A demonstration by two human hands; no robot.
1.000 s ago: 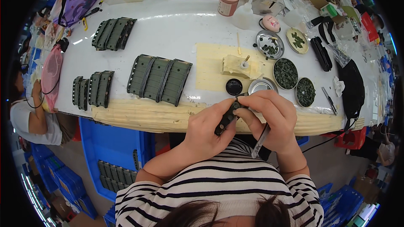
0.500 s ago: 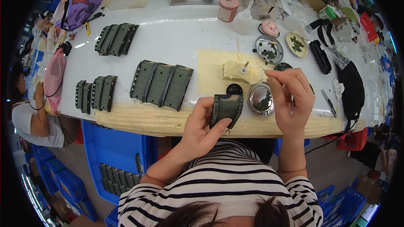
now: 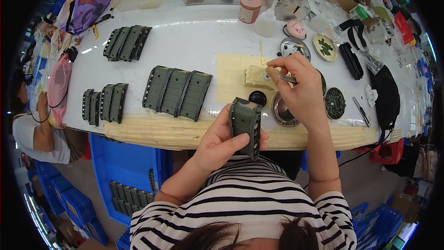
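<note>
The left hand (image 3: 221,140) grips a green case (image 3: 245,122); the right hand (image 3: 299,85), near a yellow block (image 3: 255,77), holds a metal tool (image 3: 288,79).

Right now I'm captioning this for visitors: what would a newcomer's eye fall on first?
First, the dark green piece in the left hand, near the table's front edge. Then the right hand, holding a metal tool near the pale block, and the blue bin, lower left.
</note>
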